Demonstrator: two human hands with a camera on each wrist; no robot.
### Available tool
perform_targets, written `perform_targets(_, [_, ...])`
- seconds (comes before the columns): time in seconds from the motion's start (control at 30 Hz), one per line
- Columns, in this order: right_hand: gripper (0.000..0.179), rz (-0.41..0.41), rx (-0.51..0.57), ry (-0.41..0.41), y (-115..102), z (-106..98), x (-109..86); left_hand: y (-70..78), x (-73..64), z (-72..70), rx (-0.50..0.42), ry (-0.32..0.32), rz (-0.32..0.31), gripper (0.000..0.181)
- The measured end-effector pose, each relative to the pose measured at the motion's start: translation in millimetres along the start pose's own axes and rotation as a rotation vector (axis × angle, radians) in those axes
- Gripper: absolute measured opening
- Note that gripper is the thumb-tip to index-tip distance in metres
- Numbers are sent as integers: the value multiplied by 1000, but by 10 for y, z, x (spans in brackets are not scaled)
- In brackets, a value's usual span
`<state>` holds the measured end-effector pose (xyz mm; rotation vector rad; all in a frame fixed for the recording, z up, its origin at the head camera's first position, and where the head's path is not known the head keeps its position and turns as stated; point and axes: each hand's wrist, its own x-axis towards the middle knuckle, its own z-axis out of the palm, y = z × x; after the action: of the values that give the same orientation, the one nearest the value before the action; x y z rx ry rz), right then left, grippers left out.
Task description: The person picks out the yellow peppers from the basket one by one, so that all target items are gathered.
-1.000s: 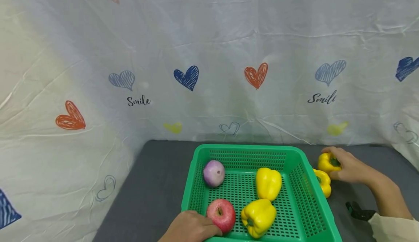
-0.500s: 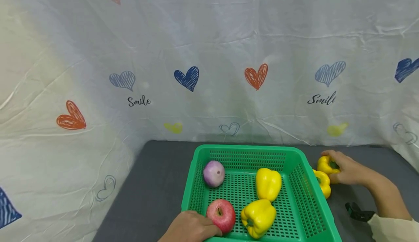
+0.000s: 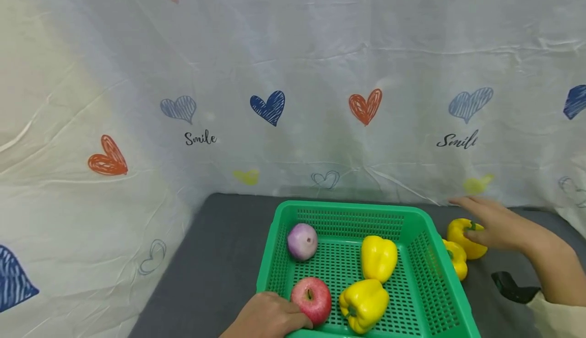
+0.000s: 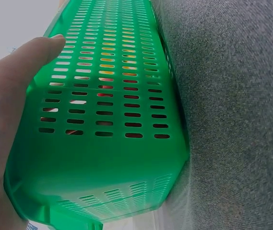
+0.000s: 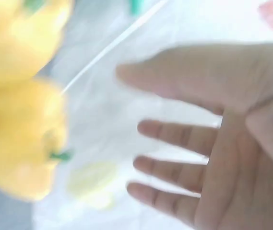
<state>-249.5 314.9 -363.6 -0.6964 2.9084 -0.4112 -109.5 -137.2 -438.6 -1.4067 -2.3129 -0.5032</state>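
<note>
My left hand (image 3: 270, 317) grips the near left corner of a green plastic basket (image 3: 352, 208), thumb along the outer wall in the left wrist view. Beside its fingers, inside the basket, sits a red apple (image 3: 312, 298). A purple onion (image 3: 302, 241) lies behind the apple, and two yellow bell peppers (image 3: 379, 258) are on the right half of the basket floor. Two more stand outside the right wall: a farther bell pepper (image 3: 467, 241) and a nearer bell pepper (image 3: 458, 260), partly hidden by the rim. Over the farther one, my right hand (image 3: 505, 226) holds nothing, its fingers extended.
Everything stands on a dark grey tabletop (image 3: 220, 246). A white curtain (image 3: 311, 140) with printed hearts hangs behind and at the left. A black object (image 3: 515, 288) shows beside the right wrist and sleeve.
My right hand has let go of the farther bell pepper and lifted up from it. That pepper now sits tilted differently. The left hand keeps its grip on the basket.
</note>
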Motion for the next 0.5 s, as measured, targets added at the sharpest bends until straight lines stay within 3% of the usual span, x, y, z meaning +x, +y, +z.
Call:
perform_targets(0.23, [46,-249,-31,80,-575,-35,155,-15,-6,-3,-6,-8,-1,23])
perform_targets(0.33, [42,-281,-75,23,-768,-5,227,-12,-8,3,5,3,2,20])
perform_targets(0.5, [43,-270,-64,-149,-1015,-10,341,-5,-5,17,13,9,3,20])
